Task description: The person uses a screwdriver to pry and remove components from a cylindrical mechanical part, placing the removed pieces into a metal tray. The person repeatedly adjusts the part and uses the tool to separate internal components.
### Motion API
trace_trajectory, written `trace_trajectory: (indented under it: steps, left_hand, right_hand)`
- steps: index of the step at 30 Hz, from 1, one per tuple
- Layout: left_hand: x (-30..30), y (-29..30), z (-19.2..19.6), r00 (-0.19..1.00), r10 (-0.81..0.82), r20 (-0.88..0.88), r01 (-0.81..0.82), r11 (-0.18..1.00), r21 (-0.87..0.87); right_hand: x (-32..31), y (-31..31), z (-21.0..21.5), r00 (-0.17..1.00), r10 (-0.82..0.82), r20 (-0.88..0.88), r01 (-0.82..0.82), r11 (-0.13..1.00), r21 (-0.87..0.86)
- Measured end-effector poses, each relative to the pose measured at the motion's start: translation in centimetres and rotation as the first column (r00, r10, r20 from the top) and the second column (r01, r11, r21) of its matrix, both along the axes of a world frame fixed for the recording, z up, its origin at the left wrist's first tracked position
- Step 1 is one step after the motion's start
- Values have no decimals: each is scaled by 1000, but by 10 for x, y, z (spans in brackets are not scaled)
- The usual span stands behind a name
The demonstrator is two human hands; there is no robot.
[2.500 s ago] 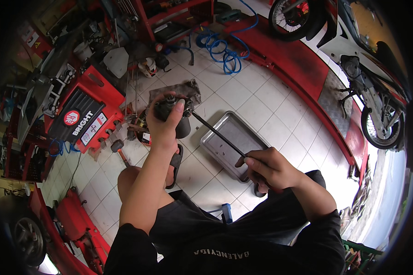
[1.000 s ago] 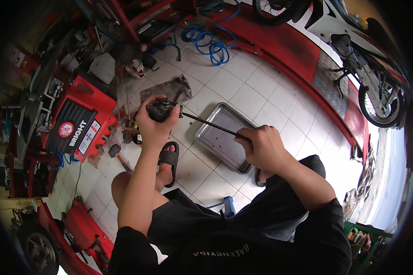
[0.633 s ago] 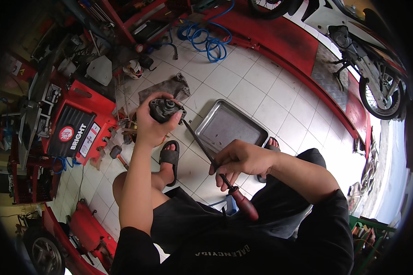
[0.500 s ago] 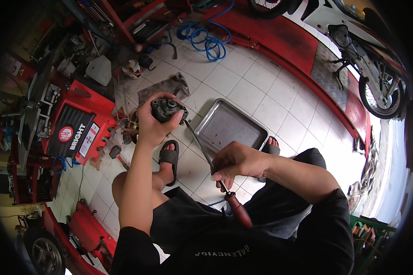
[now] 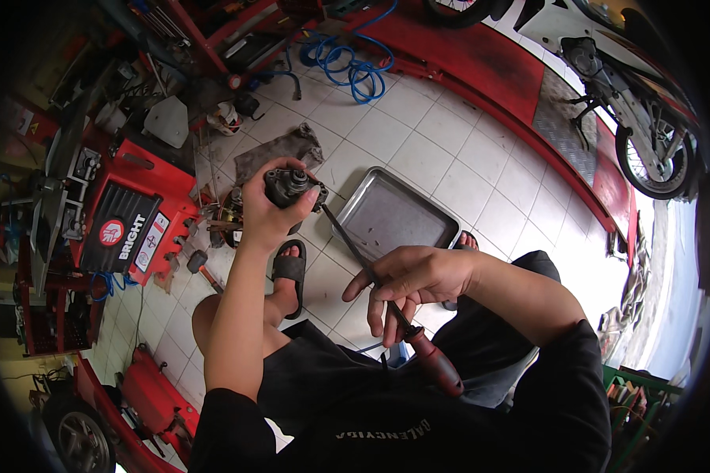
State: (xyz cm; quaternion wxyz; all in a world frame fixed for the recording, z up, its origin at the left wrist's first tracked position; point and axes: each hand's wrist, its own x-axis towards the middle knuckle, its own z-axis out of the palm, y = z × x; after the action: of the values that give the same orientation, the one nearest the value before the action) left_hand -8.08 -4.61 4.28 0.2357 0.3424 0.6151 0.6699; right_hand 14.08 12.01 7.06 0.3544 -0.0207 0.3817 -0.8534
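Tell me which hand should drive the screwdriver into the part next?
Likely the right hand: its fingers pinch the screwdriver shaft, tip at the dark metal part. The left hand is full, gripping that part.

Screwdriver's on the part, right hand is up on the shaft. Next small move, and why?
Probably slide the right hand back down to the dark red handle. It pinches the bare shaft with loose fingers, while the tip meets the small dark metal part held by the left hand. A grip on the handle would likely turn better.
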Motion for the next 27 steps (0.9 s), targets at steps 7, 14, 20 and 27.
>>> trace_trajectory:
  steps: [7, 14, 20, 27]
  left_hand:
    - [2, 2, -3, 1000, 9, -19, -9, 1000, 12]
    - [3, 1, 0, 999, 23, 28, -23, 1000, 8]
    - [10, 2, 4, 1000, 11, 0, -11, 1000, -6]
    - [12, 5, 0, 997, 78, 29, -76, 996, -52]
  right_hand:
    - [-1, 4, -3, 979, 54, -198, 67, 828, 557]
    - [4, -4, -11, 980, -183, 73, 188, 980, -64]
    - [-1, 8, 3, 997, -80, -15, 77, 872, 484]
    - [-3, 10, 10, 980, -197, -20, 184, 869, 460]
